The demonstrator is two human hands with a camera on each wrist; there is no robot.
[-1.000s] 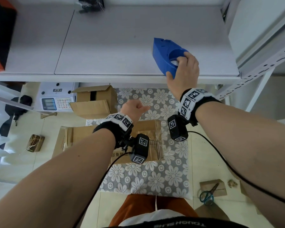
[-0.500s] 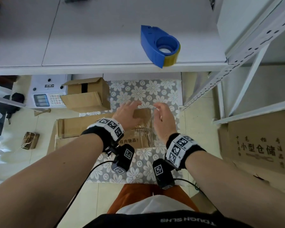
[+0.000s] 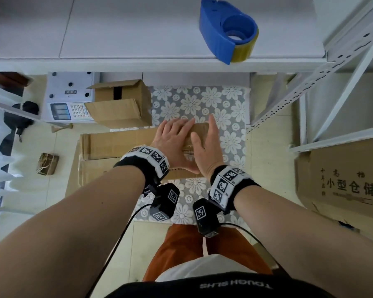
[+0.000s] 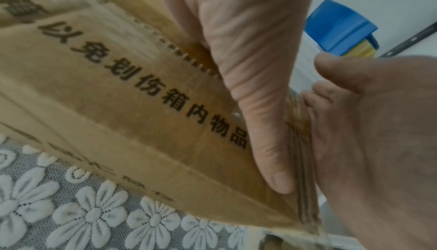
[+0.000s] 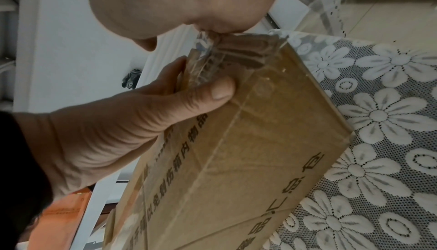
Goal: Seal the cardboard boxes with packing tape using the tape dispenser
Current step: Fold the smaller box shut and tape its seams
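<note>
A small brown cardboard box [image 3: 200, 129] with printed characters lies on a flowered mat [image 3: 202, 100]. My left hand [image 3: 173, 139] lies flat on its top, fingers straight, thumb [image 4: 272, 160] near the right edge. My right hand [image 3: 207, 145] presses its open palm against the box's right end, where clear tape [image 5: 212, 61] is wrinkled over the corner. The box [image 5: 248, 141] shows tape along its top seam. The blue tape dispenser [image 3: 226, 29] with a yellowish roll stands alone on the white shelf [image 3: 116, 29] above, also seen as the dispenser [image 4: 338, 29] behind the hands.
An open small carton [image 3: 121, 104] sits left of the mat beside a white weighing scale [image 3: 69, 100]. Flattened cardboard [image 3: 116, 145] lies under and left of the box. A white metal rack [image 3: 310, 82] and a large printed carton [image 3: 342, 181] stand to the right.
My right hand let go of the dispenser on the shelf and came down to the box's right end. My left hand uncurled and settled flat on the box top.
</note>
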